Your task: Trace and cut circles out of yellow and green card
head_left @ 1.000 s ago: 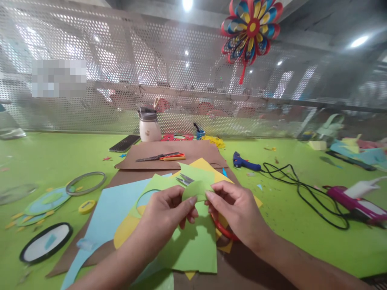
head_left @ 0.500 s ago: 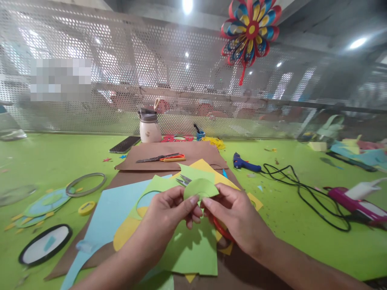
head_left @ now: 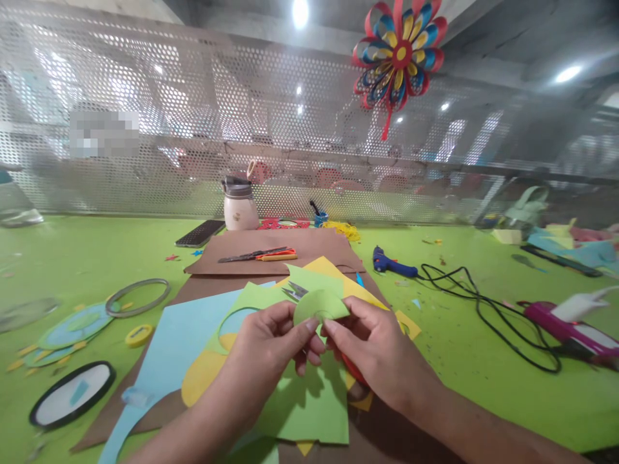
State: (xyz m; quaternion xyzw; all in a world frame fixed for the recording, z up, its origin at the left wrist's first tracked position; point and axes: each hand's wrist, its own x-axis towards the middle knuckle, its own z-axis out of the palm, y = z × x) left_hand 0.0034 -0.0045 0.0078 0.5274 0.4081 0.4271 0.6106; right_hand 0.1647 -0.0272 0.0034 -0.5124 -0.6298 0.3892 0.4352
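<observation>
Between my hands is a small green paper piece (head_left: pixel 320 305) with a rounded upper edge, folded or curved. My left hand (head_left: pixel 276 335) pinches its left lower side between thumb and fingers. On the other side, my right hand (head_left: pixel 365 338) grips the right lower edge the same way. Scissors (head_left: pixel 294 291) lie just behind the piece, their blades showing and a red handle partly hidden under my right hand. Beneath lie green paper sheets (head_left: pixel 309 409), a light blue sheet (head_left: pixel 174 335) and yellow paper (head_left: pixel 206 374), all on brown card (head_left: pixel 198 287).
Scissors and an orange-handled cutter (head_left: pixel 275 254) rest on folded brown card. A blue glue gun (head_left: pixel 394 264) with a black cord lies right. At left are a metal ring (head_left: pixel 138 298), a yellow tape roll (head_left: pixel 139 335) and a black-rimmed oval (head_left: pixel 72 394). A bottle (head_left: pixel 240 206) stands behind.
My hands keep their pinch on the green paper piece, which has shifted only very slightly. The rest of the scene lies as before.
</observation>
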